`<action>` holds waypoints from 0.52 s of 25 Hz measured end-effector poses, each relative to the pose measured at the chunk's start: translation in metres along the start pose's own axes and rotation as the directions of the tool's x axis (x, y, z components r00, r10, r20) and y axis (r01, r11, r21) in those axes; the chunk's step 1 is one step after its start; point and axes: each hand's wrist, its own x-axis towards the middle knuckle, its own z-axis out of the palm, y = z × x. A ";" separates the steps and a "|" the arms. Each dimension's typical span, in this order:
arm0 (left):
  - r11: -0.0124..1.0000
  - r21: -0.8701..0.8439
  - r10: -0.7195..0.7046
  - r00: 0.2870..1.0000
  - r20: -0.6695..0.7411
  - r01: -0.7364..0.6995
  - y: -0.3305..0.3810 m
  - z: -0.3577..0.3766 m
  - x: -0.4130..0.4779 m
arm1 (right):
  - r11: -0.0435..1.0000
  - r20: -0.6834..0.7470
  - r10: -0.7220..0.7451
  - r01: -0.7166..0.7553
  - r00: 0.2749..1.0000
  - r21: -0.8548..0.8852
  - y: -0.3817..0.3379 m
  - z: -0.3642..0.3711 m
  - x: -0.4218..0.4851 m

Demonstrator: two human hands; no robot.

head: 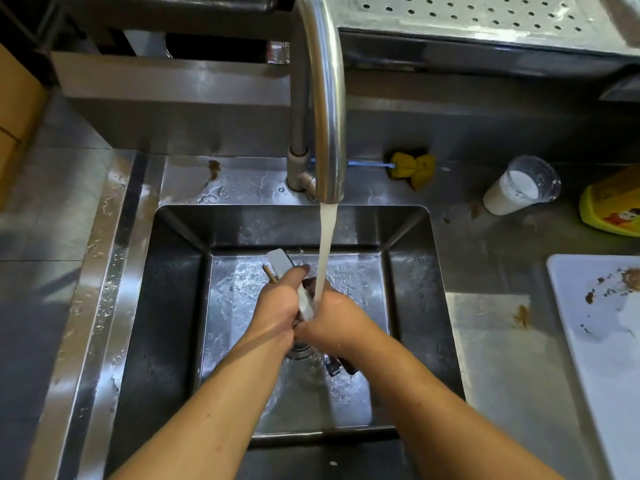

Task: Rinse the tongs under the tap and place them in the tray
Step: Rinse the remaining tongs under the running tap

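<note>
The left hand [278, 299] and right hand [337, 318] are curling tightly round the tongs [281, 258], rinsing them as water [325, 244] is landing right at the grip, with the placing not yet done.

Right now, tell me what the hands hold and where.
Left hand and right hand both grip the tongs along the middle, one tip sticking out beyond.

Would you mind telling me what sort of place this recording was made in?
Probably a commercial kitchen's washing-up station: a stainless steel sink set in a steel counter, a gooseneck tap running, and a perforated steel drainer behind.
</note>
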 end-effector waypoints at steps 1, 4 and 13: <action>1.000 0.009 0.003 0.999 0.036 -0.004 0.000 -0.001 0.002 | 0.978 0.071 0.043 -0.057 0.997 0.201 -0.002 -0.007 0.000; 0.998 0.061 0.017 0.983 0.183 -0.029 0.010 0.000 -0.005 | 0.826 0.257 0.049 -0.184 0.965 0.532 0.000 -0.017 0.002; 0.979 0.084 0.185 0.983 -0.012 -0.184 0.020 0.027 -0.037 | 0.946 0.003 0.054 -0.052 0.999 0.319 0.015 0.000 0.008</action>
